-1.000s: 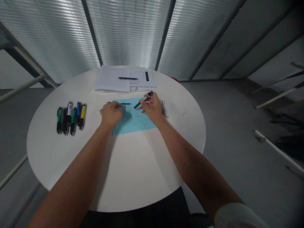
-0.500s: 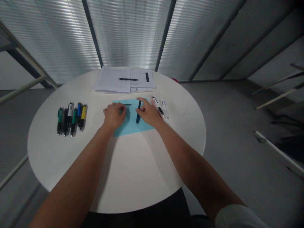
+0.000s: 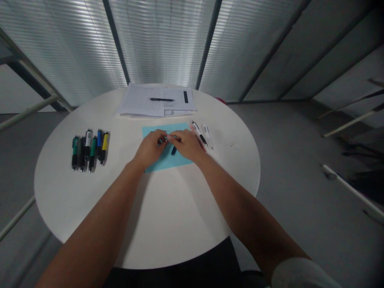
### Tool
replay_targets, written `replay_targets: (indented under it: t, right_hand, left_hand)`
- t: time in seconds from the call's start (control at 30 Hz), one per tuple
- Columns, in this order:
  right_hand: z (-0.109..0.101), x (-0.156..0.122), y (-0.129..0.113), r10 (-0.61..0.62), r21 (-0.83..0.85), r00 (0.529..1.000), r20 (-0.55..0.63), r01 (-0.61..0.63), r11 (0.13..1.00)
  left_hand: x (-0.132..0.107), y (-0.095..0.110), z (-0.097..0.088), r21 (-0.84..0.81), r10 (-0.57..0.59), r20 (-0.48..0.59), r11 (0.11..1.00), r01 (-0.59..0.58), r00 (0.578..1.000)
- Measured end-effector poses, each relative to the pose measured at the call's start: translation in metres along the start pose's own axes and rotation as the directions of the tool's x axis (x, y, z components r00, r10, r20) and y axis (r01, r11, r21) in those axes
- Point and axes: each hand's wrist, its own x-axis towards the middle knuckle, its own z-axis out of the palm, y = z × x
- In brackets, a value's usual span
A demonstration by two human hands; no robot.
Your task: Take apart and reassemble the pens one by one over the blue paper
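Observation:
A light blue sheet (image 3: 156, 162) lies near the middle of the round white table (image 3: 168, 216). My left hand (image 3: 150, 150) and my right hand (image 3: 187, 145) meet over it, fingertips touching. Between them they pinch a dark pen (image 3: 173, 150); its lower end shows under my right fingers. A small dark piece shows at my left fingertips, too small to name. Both hands are closed.
Several coloured pens (image 3: 89, 150) lie in a row at the left. Two or three pens (image 3: 201, 135) lie just right of the blue sheet. A stack of white papers (image 3: 141, 105) with a black pen (image 3: 162, 99) on it sits at the far edge.
My right hand put a pen down at the right and brought the dark pen onto the blue sheet. My left hand moved right from the thin dark line until both hands met.

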Motion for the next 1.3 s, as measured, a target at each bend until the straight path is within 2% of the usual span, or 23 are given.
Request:
replay_targets:
  t: [0.17,0.3,0.43,0.57,0.63,0.77,0.9,1.07,1.17,1.3]
  right_hand:
    - [0.002,0.001,0.000,-0.026,0.015,0.997,0.073,0.025,1.000]
    - [0.001,0.000,-0.001,-0.017,-0.004,0.999,0.051,0.017,1.000]
    - [0.000,-0.002,-0.006,-0.007,-0.025,0.999,0.035,0.008,1.000]
    - [0.001,-0.001,-0.006,0.025,-0.003,0.999,0.022,-0.025,1.000]
    - [0.000,0.001,-0.001,0.041,0.040,0.999,-0.012,-0.040,0.998]
    - [0.000,0.003,0.009,0.110,0.122,0.980,-0.166,-0.090,0.988]
    - [0.002,0.000,0.007,0.041,0.019,0.996,-0.078,-0.040,0.999]
    - [0.005,-0.003,0.006,0.044,-0.088,0.999,-0.010,-0.044,0.995]
    - [0.005,-0.002,0.008,0.054,-0.094,0.999,0.001,-0.053,0.994]
    - [0.004,0.001,0.011,0.040,0.040,0.997,-0.072,-0.037,0.998]
  left_hand:
    - [-0.001,0.005,-0.001,-0.052,-0.035,0.019,0.998,0.036,0.999]
    - [0.001,-0.001,0.002,-0.121,-0.085,-0.034,0.989,0.080,0.996]
    - [0.003,-0.006,0.005,-0.222,-0.078,-0.071,0.973,0.061,0.994]
    - [0.004,-0.008,0.003,-0.252,-0.076,-0.078,0.966,0.054,0.994]
    - [0.004,-0.010,0.000,-0.228,-0.074,-0.094,0.972,0.051,0.993]
    - [0.004,-0.013,-0.004,-0.091,-0.093,-0.101,0.992,0.084,0.990]
    - [0.002,-0.010,-0.003,0.160,-0.077,-0.020,0.984,0.079,0.997]
    - [0.001,-0.005,-0.003,0.217,-0.108,0.012,0.971,0.103,0.994]
    - [0.003,-0.007,-0.004,0.150,-0.113,-0.015,0.982,0.114,0.993]
    - [0.007,-0.017,-0.005,-0.178,-0.184,-0.164,0.972,0.155,0.969]
